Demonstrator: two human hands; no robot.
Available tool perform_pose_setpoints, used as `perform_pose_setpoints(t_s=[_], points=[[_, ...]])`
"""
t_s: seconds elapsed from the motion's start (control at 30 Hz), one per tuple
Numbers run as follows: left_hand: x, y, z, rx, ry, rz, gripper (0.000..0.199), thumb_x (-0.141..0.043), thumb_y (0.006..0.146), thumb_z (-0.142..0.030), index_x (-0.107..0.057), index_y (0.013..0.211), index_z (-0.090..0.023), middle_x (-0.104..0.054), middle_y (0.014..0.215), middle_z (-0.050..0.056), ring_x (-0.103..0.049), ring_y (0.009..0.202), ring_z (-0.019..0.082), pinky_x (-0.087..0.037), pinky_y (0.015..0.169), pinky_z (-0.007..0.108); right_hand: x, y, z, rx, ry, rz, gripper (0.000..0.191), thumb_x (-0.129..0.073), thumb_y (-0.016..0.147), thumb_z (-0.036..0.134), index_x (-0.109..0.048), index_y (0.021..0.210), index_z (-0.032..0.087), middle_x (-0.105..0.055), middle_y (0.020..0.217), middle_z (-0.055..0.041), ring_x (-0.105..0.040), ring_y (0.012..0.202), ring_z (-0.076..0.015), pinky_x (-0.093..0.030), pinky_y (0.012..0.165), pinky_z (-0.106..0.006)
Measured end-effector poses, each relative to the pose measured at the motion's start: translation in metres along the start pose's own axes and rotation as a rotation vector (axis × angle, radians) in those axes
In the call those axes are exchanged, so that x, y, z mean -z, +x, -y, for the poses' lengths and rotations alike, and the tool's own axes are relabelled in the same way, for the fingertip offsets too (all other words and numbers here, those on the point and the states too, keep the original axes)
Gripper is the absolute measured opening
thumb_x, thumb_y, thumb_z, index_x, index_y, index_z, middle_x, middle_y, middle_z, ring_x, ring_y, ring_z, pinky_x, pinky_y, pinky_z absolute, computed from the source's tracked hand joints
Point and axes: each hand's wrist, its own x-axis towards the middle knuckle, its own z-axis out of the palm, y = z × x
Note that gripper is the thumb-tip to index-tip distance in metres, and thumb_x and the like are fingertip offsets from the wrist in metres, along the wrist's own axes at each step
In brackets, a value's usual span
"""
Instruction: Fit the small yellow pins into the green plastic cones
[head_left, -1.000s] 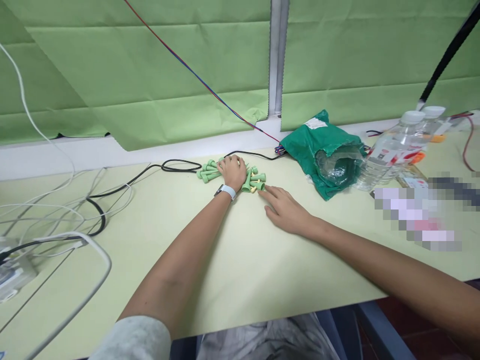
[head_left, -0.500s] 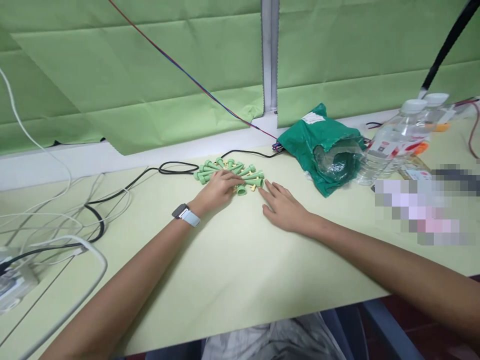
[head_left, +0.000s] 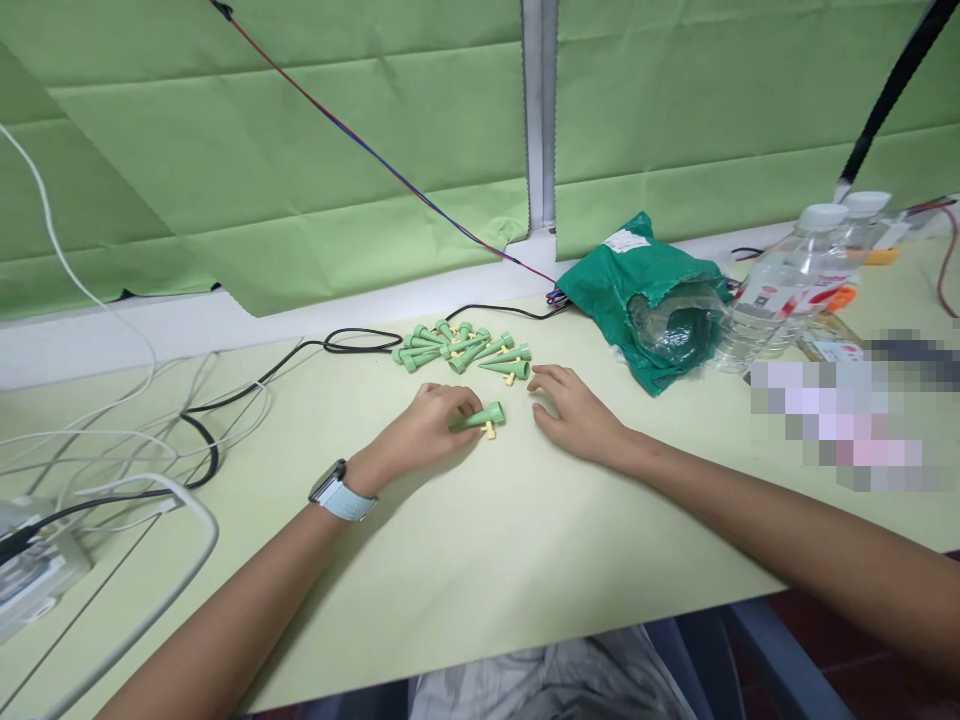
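Between the thumb and fingers of my left hand (head_left: pixel 435 425) is a green plant watering spike (head_left: pixel 491 412), a cone with a wide round end and a small yellow valve on its side. Its wide end points right, while its narrow end is hidden by the fingers. My right hand (head_left: pixel 574 412) rests on the table to the right, open, with its fingers loosely bent and holding nothing. Just beyond both hands lies a pile of similar spikes (head_left: pixel 469 355) with yellow valves. One loose spike (head_left: pixel 514 369) of that pile lies close to my right fingertips.
An open green plastic bag (head_left: pixel 637 275) lies behind my right hand, beside clear water bottles (head_left: pixel 780 285). Black cable (head_left: pixel 360 340) runs behind the pile. White cables (head_left: pixel 187 560) and a power strip (head_left: pixel 37 570) take up the left side. A blurred patch covers the far right.
My left hand has drawn back from the pile toward me, bringing one watering spike with it. The right hand stays near its place, its fingers a little more bent.
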Motion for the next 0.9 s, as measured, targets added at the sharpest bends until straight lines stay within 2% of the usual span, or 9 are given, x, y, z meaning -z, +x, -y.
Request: perform_pose_setpoints(t_s=[0.1,0.17,0.23,0.33,0.5,0.67,0.8,0.9], points=[[-0.004,-0.005,-0.008,0.143,-0.305,0.006,0.023,-0.064,0.092,-0.042,-0.072,0.104,-0.024,-0.074,0.102,0.005,-0.067,0.092,0.024,-0.051,0.083,0.034,0.005,0.002,0.004,0.017,0.122,-0.071,0.015,-0.051,0.095,0.017,-0.065,0.101,0.019,-0.068,0.110,-0.0118,-0.061,0.110,-0.0263,-0.050,0.098,-0.041],[-0.006,-0.007,-0.014,0.198,-0.469,0.017,0.026,-0.059,0.096,-0.046,-0.072,0.094,-0.023,-0.072,0.097,0.006,-0.065,0.089,0.023,-0.050,0.080,0.034,0.007,0.003,0.009,0.022,0.202,-0.047,0.013,-0.051,0.095,0.017,-0.064,0.093,0.020,-0.068,0.097,-0.0078,-0.063,0.096,-0.0233,-0.050,0.088,-0.036],[-0.009,-0.008,-0.020,0.221,-0.593,0.004,0.032,-0.056,0.098,-0.048,-0.068,0.084,-0.022,-0.070,0.090,0.007,-0.064,0.087,0.022,-0.050,0.082,0.034,0.008,0.002,0.015,0.035,0.303,0.019,0.014,-0.052,0.096,0.018,-0.065,0.090,0.020,-0.069,0.092,-0.0051,-0.062,0.088,-0.0199,-0.048,0.081,-0.032],[-0.015,-0.009,-0.028,0.209,-0.707,-0.031,0.029,-0.057,0.098,-0.047,-0.066,0.086,-0.022,-0.069,0.089,0.006,-0.064,0.090,0.021,-0.049,0.088,0.035,0.007,-0.001,0.025,0.009,0.465,0.120,0.016,-0.054,0.099,0.024,-0.068,0.094,0.019,-0.070,0.091,-0.0028,-0.060,0.082,-0.0165,-0.045,0.076,-0.028],[-0.030,-0.011,-0.035,0.183,-0.691,-0.045,0.026,-0.060,0.098,-0.045,-0.066,0.092,-0.020,-0.068,0.091,0.004,-0.063,0.091,0.020,-0.048,0.087,0.032,0.005,-0.005,0.033,-0.070,0.633,0.221,0.024,-0.057,0.100,0.035,-0.069,0.090,0.017,-0.068,0.084,-0.0012,-0.057,0.077,-0.0153,-0.043,0.071,-0.027],[-0.036,-0.015,-0.038,0.184,-0.585,-0.123,0.025,-0.062,0.096,-0.044,-0.065,0.090,-0.021,-0.066,0.087,0.002,-0.060,0.084,0.018,-0.047,0.077,0.031,0.004,-0.005,0.034,-0.088,0.660,0.208,0.021,-0.063,0.095,0.033,-0.067,0.082,0.017,-0.063,0.077,0.0003,-0.055,0.074,-0.0145,-0.042,0.069,-0.026],[-0.034,-0.017,-0.042,0.131,-0.518,-0.257,0.018,-0.069,0.092,-0.041,-0.071,0.095,-0.023,-0.072,0.099,0.004,-0.065,0.097,0.022,-0.049,0.089,0.035,0.006,-0.005,0.035,-0.072,0.687,0.204,0.020,-0.064,0.093,0.032,-0.067,0.080,0.017,-0.060,0.074,0.0012,-0.052,0.071,-0.0137,-0.041,0.066,-0.026],[-0.033,-0.017,-0.043,0.116,-0.503,-0.271,0.016,-0.071,0.090,-0.039,-0.074,0.095,-0.024,-0.074,0.102,0.004,-0.067,0.098,0.023,-0.049,0.092,0.036,0.008,-0.006,0.035,-0.046,0.687,0.242,0.025,-0.065,0.094,0.036,-0.067,0.077,0.017,-0.059,0.071,0.0014,-0.052,0.069,-0.0133,-0.039,0.064,-0.026]])
